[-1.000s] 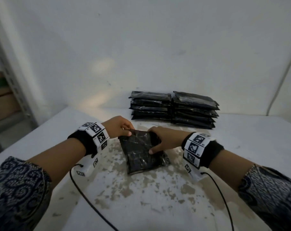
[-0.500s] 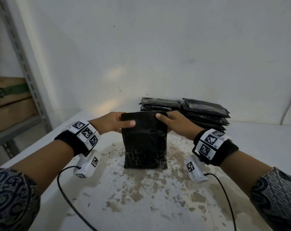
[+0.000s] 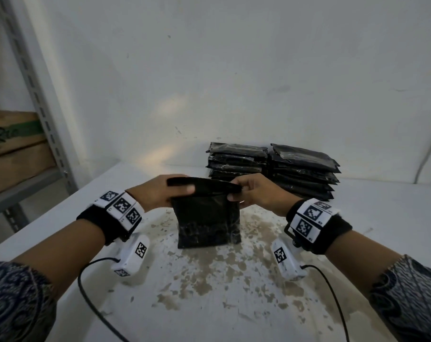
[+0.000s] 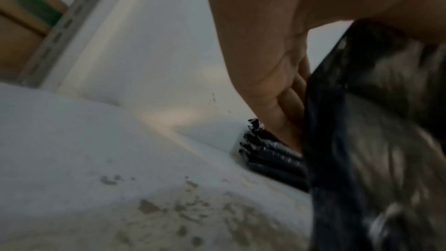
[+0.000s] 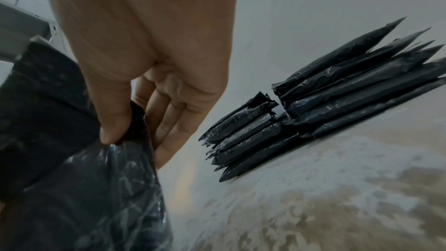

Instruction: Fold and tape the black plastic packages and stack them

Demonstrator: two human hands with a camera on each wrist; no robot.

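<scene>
A black plastic package (image 3: 208,222) stands upright on the worn white table (image 3: 221,292), its top flap bent over toward me. My left hand (image 3: 160,195) pinches the flap's left end, thumb in front and fingers behind. My right hand (image 3: 255,193) pinches the right end the same way. In the right wrist view my thumb presses the package (image 5: 72,178) just under the fold. The left wrist view shows the package (image 4: 386,140) close up, with my fingers (image 4: 293,102) behind it. Two stacks of finished black packages (image 3: 271,169) sit behind, against the wall.
A grey metal shelf post (image 3: 36,95) and cardboard boxes (image 3: 14,149) stand at the left, off the table. Wrist camera cables (image 3: 93,304) trail over the table's near part. The wall is close behind the stacks (image 5: 337,102).
The package went from lying flat to standing upright on its bottom edge. Both hands moved up to its top corners, and the top flap is now bent over toward me.
</scene>
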